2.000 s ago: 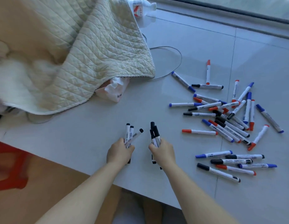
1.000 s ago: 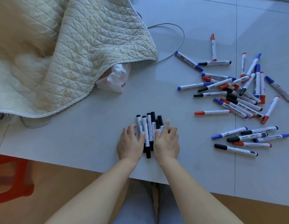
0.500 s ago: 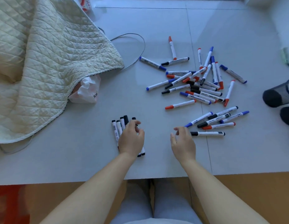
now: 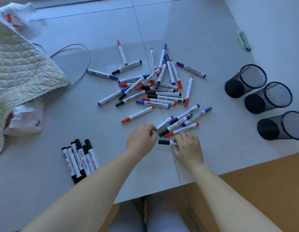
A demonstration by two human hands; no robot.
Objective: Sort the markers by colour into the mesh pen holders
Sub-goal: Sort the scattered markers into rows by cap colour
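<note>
While our left hand (image 4: 140, 139) pinches the near end of a blue-capped marker (image 4: 164, 123), our right hand (image 4: 187, 148) curls its fingers on a black-capped marker (image 4: 165, 142) lying on the white table (image 4: 212, 148). The black set (image 4: 79, 159) lies at the left, the mixed pile (image 4: 153, 87) in the middle, and three mesh holders (image 4: 262, 97) lie on their sides at the right.

Cream quilted blanket (image 4: 20, 77) at left, crumpled plastic bag (image 4: 26, 121) under its edge, grey cable (image 4: 82, 52) looped beside
</note>
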